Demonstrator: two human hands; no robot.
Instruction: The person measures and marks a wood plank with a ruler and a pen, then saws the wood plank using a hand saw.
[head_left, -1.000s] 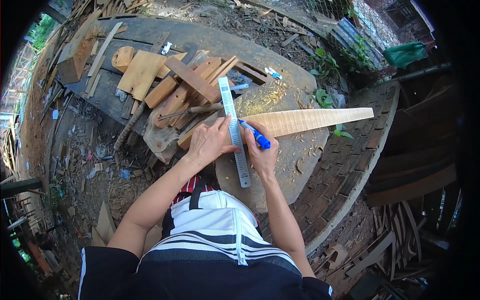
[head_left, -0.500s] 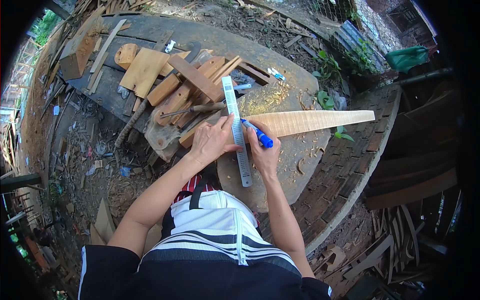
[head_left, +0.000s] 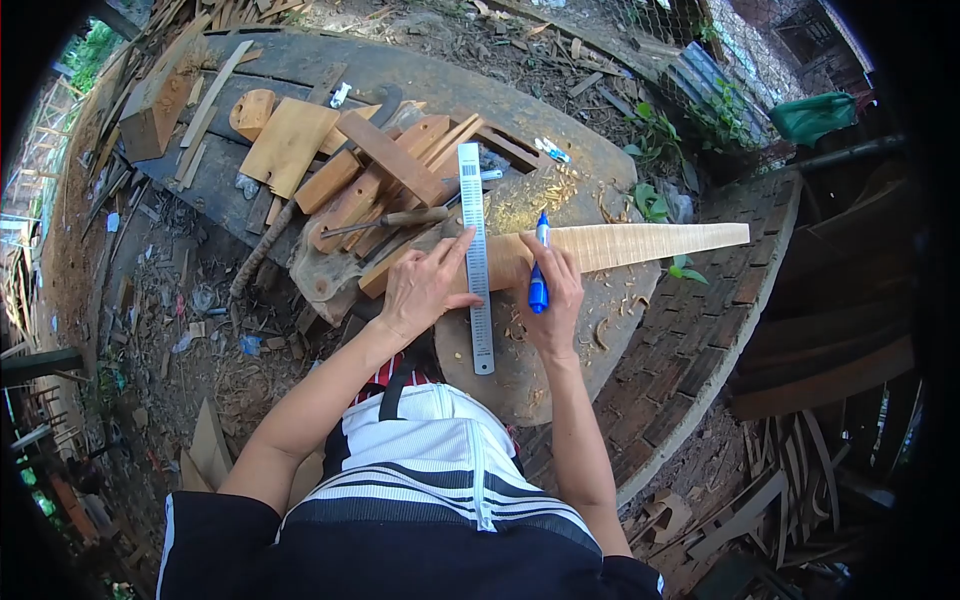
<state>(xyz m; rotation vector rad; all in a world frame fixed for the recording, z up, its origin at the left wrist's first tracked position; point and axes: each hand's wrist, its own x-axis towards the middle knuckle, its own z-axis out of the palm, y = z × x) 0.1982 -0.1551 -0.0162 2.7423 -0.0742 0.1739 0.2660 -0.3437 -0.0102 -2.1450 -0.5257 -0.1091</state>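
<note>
My left hand [head_left: 420, 285] has its thumb and index finger spread apart, their tips pressing on a metal ruler [head_left: 478, 265]. The ruler lies crosswise over a long, tapering pale wooden piece [head_left: 625, 246], whose narrow end points right. Just right of the ruler, my right hand [head_left: 560, 305] is closed around a blue marker [head_left: 538, 288]. The marker stands nearly upright in view, its tip end pointing away from me above the wood. Part of the wood under my left hand is hidden.
Wood blocks [head_left: 385, 160] are heaped behind my left hand, with a wooden-handled tool [head_left: 410, 216] lying against them. Shavings [head_left: 540, 195] cover part of the worn bench [head_left: 590, 125]. A curved brick edge [head_left: 690, 345] runs along the right.
My right hand and the marker have moved right, away from the ruler, and the marker has turned more upright. The ruler's top has shifted slightly right, and it lies straighter.
</note>
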